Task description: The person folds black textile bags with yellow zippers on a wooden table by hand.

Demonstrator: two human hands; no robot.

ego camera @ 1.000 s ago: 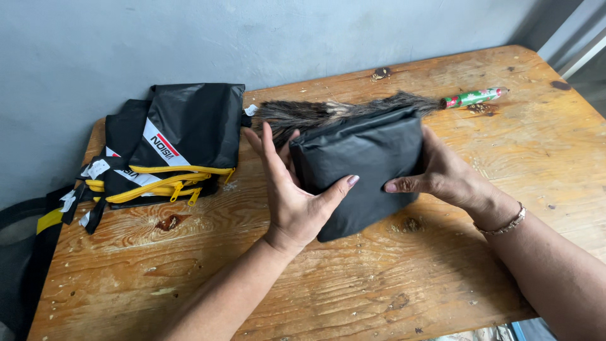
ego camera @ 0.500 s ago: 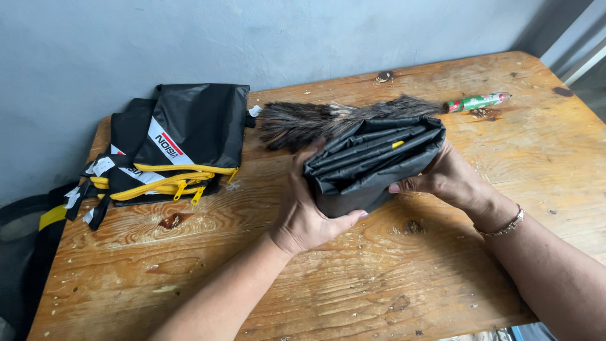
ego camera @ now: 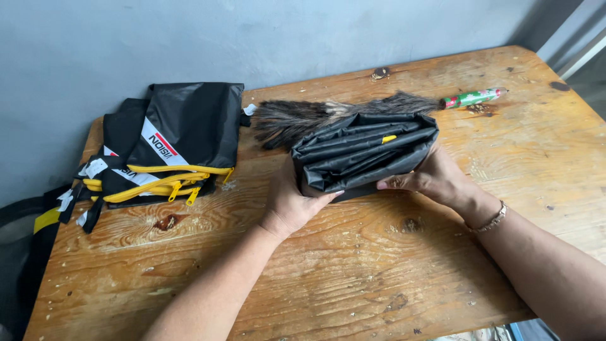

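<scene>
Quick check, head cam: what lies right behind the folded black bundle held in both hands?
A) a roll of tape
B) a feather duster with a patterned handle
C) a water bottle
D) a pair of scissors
B: a feather duster lies on the wooden table just behind the folded black bundle, which the left hand and right hand grip from either side.

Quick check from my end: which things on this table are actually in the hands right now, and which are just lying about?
In hand:
- folded black bag, gripped at its two ends by the left hand and right hand

Lying about:
- stack of black bags with yellow zips, on the table's left side
- feather duster with a patterned handle, behind the held bag
</scene>
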